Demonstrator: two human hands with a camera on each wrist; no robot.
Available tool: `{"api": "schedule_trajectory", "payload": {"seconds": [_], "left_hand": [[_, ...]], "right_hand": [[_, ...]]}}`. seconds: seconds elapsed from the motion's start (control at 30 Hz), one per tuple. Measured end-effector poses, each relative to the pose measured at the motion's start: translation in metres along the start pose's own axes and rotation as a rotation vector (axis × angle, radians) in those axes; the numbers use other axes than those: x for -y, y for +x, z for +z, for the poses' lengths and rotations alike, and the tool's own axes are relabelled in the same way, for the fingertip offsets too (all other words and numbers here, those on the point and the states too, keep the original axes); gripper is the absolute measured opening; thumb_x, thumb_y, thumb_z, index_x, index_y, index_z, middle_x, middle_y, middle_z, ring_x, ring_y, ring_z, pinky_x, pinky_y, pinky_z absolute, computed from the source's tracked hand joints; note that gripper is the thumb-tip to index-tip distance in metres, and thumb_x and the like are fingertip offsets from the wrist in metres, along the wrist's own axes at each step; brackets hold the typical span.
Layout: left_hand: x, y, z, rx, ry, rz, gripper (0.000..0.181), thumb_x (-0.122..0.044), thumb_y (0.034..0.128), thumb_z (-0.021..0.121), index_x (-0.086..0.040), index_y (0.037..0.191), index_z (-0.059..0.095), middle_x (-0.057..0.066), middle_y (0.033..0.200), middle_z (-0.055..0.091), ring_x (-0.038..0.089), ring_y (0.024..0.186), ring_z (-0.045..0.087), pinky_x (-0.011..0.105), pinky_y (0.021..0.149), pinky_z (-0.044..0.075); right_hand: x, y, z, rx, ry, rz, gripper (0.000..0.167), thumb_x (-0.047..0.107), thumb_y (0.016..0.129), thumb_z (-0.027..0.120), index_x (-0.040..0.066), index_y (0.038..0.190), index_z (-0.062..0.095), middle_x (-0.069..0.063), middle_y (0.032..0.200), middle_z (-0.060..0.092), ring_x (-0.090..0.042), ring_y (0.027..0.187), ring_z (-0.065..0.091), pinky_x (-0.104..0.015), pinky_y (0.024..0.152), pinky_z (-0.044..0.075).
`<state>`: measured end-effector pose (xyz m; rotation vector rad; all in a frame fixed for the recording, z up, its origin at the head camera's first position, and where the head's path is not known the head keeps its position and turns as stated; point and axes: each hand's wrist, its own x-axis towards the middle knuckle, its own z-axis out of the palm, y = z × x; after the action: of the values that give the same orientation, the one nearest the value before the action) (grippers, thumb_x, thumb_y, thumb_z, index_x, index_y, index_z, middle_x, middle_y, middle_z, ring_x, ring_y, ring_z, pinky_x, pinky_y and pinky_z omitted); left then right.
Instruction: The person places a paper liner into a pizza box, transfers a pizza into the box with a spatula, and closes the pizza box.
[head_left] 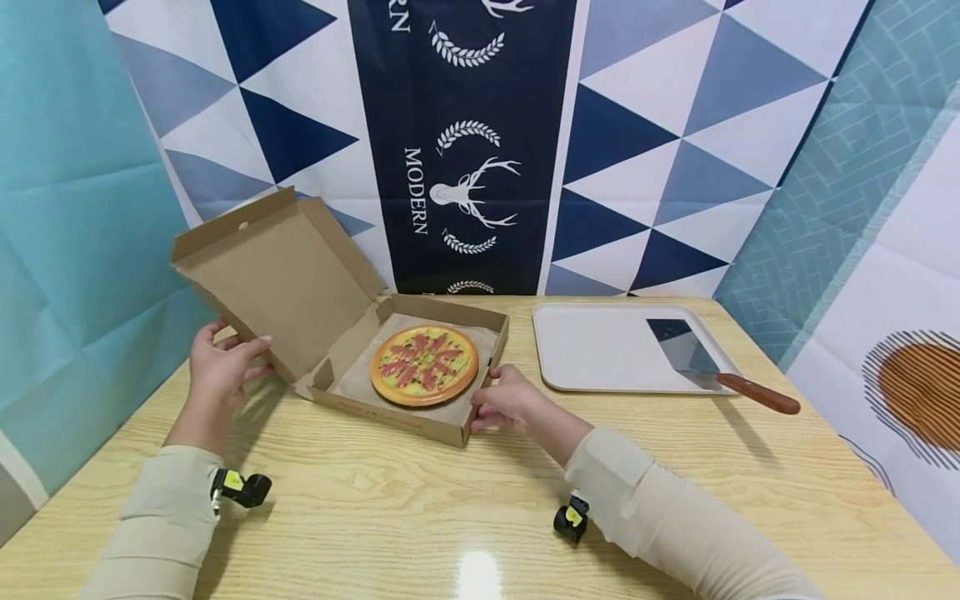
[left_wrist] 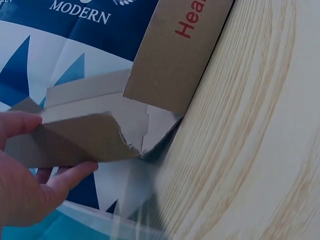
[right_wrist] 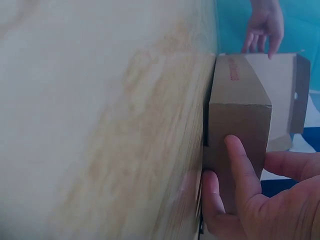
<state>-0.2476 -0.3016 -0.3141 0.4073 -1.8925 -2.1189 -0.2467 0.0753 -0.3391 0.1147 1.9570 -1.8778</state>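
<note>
Though it's partly hidden, the left grip pinches the lid; the right grip holds the box.

My head camera looks forward and down over the table; my left wrist camera and right wrist camera, both close and turned sideways, share the pizza box, the right facing toward my left hand.

Left grip and right grip pinch, 2 sleeved arms extended.
</note>
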Motion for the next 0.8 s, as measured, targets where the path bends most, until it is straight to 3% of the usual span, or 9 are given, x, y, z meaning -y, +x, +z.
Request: {"api": "schedule_trajectory", "payload": {"seconds": [0.37,0.63,0.8], "left_hand": [[0.002,0.001,-0.006,0.052,0.037,0.075,0.089,-0.006,0.0849,0.075,-0.012,0.154,0.018,-0.001,0.113,0.043,0.009,0.083,0.06,0.03,0.073,0.058],[0.002,0.003,-0.008,0.103,0.037,0.087,0.095,-0.004,0.0822,0.077,-0.01,0.154,0.015,0.0,0.115,0.041,0.007,0.082,0.063,0.03,0.074,0.058],[0.001,0.002,-0.012,0.111,0.055,0.089,0.097,-0.006,0.0817,0.079,-0.009,0.154,0.014,0.001,0.115,0.041,0.007,0.082,0.063,0.03,0.076,0.058]], "right_hand": [[0.001,0.0,0.002,0.016,0.017,0.036,0.069,-0.009,0.091,0.055,-0.006,0.146,0.014,-0.032,0.121,0.046,-0.016,0.055,0.057,-0.033,0.071,0.059],[0.006,0.017,-0.024,0.047,0.071,0.046,0.073,-0.008,0.093,0.054,-0.012,0.147,0.006,-0.029,0.12,0.045,-0.027,0.085,0.064,-0.04,0.089,0.053],[0.013,0.036,-0.041,-0.002,-0.011,0.029,0.068,-0.002,0.094,0.057,-0.012,0.148,0.017,-0.022,0.114,0.045,-0.021,0.076,0.06,-0.04,0.091,0.052]]}}
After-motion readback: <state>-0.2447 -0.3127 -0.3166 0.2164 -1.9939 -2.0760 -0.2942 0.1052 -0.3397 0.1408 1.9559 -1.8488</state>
